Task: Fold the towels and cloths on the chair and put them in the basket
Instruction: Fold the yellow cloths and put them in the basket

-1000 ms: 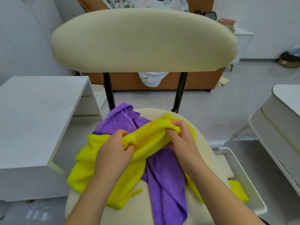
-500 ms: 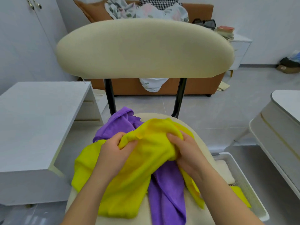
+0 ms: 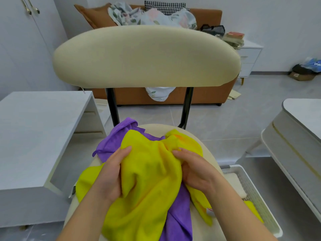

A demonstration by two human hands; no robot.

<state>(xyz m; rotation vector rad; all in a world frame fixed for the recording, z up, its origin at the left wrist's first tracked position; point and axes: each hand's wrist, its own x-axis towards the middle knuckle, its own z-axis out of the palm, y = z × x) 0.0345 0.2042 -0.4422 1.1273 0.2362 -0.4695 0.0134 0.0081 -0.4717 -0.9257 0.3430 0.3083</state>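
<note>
Gripping the yellow cloth at lower centre, my left hand and right hand each clutch a fold. The basket sits lower right. The cloth drapes over the purple cloth on the chair.

The chair backrest walls off the far side and a white table crowds the left, while the basket sits in the open gap at the near right.

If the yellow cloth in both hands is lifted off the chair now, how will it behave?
Probably floppy: the yellow cloth bunches and sags in folds between the left hand and right hand. Likely light, since it looks like thin fabric. It overlaps the purple cloth, so lifting may drag that along.
</note>
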